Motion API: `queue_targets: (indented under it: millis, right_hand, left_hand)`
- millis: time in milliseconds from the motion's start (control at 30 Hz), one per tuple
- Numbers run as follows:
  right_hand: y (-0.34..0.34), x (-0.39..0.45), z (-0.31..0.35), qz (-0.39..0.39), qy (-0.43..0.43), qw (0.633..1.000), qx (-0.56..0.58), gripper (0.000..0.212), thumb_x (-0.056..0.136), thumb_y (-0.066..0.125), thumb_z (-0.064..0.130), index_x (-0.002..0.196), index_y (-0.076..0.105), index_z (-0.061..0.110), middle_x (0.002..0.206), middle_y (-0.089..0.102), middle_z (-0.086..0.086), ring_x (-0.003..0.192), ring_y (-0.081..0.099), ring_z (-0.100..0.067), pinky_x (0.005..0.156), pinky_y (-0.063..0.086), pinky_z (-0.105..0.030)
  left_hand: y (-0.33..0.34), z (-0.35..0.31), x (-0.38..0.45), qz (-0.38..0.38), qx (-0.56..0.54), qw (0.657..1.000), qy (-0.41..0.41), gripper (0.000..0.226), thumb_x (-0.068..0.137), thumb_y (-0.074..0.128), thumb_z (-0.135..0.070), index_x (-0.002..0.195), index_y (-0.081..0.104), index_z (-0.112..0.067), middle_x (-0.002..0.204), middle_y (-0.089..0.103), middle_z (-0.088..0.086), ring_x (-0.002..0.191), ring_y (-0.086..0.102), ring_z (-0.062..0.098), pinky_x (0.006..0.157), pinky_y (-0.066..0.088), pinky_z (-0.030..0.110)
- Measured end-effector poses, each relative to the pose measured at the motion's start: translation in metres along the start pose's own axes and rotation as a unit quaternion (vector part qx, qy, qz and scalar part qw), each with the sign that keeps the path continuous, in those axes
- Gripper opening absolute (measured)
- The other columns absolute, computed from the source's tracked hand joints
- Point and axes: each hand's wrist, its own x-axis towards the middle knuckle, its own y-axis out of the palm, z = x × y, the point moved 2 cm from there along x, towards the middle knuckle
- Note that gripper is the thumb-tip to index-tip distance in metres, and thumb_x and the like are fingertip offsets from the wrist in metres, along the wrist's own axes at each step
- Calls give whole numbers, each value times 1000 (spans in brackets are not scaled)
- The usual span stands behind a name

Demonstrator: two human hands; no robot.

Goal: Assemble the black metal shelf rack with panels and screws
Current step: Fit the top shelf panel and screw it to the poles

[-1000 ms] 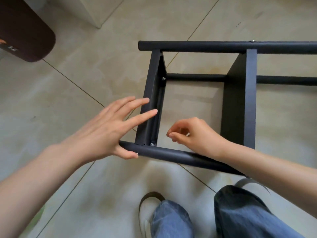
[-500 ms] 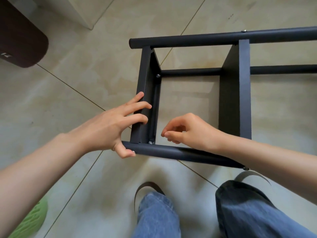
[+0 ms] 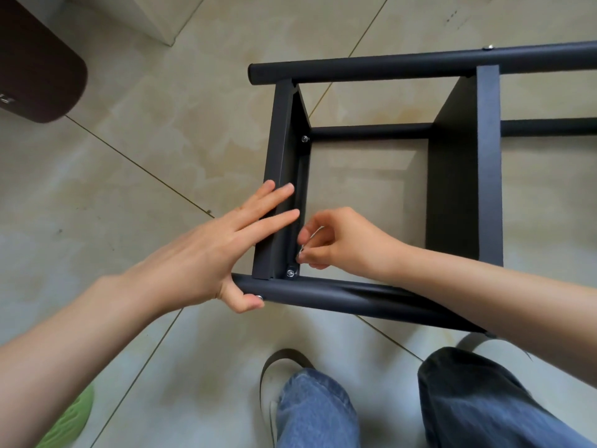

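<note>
The black metal shelf rack lies on its side on the tiled floor, with two round tubes and two flat panels between them. My left hand rests with straight fingers on the end panel, its thumb hooked under the near tube. My right hand is curled inside the frame and pinches a small dark part beside the panel's inner edge, just above a silver screw in the lower corner. A second screw shows in the upper corner. What my right fingers pinch is too small to name.
A second panel stands to the right inside the frame. A dark brown object sits at the top left and a pale cabinet corner behind it. My legs in jeans and a green slipper are below.
My left fingers have straightened from a curled grip on the end panel to lie flat on it. My right hand has moved left and down toward the lower corner screw.
</note>
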Motion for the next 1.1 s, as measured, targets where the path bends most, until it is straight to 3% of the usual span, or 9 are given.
queue_targets:
  millis: [100, 167, 233, 333, 433, 600, 733, 867, 1100]
  right_hand:
    - [1, 2, 1, 13, 1, 1000, 20, 17, 82, 75, 4, 77, 66, 18, 65, 71, -4, 57, 64, -9, 63, 54, -20]
    - [2, 5, 3, 27, 6, 998, 48, 17, 85, 74, 4, 78, 69, 18, 68, 73, -4, 56, 64, -7, 62, 54, -17]
    - [4, 9, 5, 39, 14, 995, 90, 18, 88, 70, 3, 79, 70, 18, 64, 71, 2, 55, 62, -5, 62, 56, -18]
    - [7, 14, 6, 60, 36, 990, 122, 16, 91, 67, 4, 82, 72, 17, 65, 70, 3, 55, 61, -5, 66, 58, -21]
    - [12, 14, 7, 88, 52, 987, 121, 13, 93, 65, 7, 86, 73, 15, 68, 70, 1, 57, 61, -6, 63, 57, -20]
    - [18, 12, 8, 130, 76, 978, 145, 10, 93, 66, 7, 85, 67, 12, 74, 72, -3, 63, 61, -11, 68, 57, -22]
    - [18, 13, 8, 154, 82, 970, 169, 15, 93, 65, 10, 80, 69, 14, 80, 71, -6, 80, 60, -18, 77, 57, -27]
    - [23, 14, 7, 195, 102, 957, 187, 25, 92, 66, 9, 70, 70, 18, 69, 68, 0, 71, 61, -14, 71, 54, -24]
    - [27, 18, -2, 229, 123, 936, 239, 38, 93, 63, 7, 60, 73, 20, 60, 65, 2, 58, 60, -9, 67, 51, -23]
  left_hand:
    - [0, 2, -5, -32, 44, 998, -16, 123, 54, 82, -55, 159, 22, -30, 169, -1, -9, 155, -3, 15, 105, 35, 45]
    - [-1, 3, -8, -48, 69, 995, -46, 123, 50, 78, -63, 157, 25, -35, 164, 12, -2, 153, 9, 21, 100, 41, 48]
    - [-2, 3, -9, -46, 84, 992, -76, 122, 48, 74, -69, 155, 22, -44, 143, 30, 0, 133, 30, 24, 89, 49, 44]
    - [1, 3, -6, -11, 68, 996, -64, 115, 53, 61, -72, 155, 13, -46, 104, 38, -18, 99, 33, 10, 78, 49, 36]
    - [2, 1, -4, 27, 27, 996, -79, 115, 52, 56, -70, 152, 1, -55, 97, 38, -35, 87, 32, 1, 69, 41, 21]
    - [1, 0, -1, 51, -19, 996, -70, 107, 50, 58, -68, 144, 7, -56, 114, 25, -58, 97, 39, -3, 79, 45, 24]
    - [1, 1, -1, 35, -55, 995, -71, 102, 50, 62, -64, 140, 14, -56, 114, 31, -53, 105, 39, -15, 81, 37, 10]
    - [5, 3, 1, 37, -74, 993, -85, 100, 48, 63, -61, 136, 16, -58, 113, 40, -41, 100, 43, -6, 87, 35, 4]
    - [7, 5, 0, 28, -67, 992, -100, 98, 47, 62, -61, 135, 18, -57, 102, 45, -28, 106, 39, -21, 86, 31, -1]
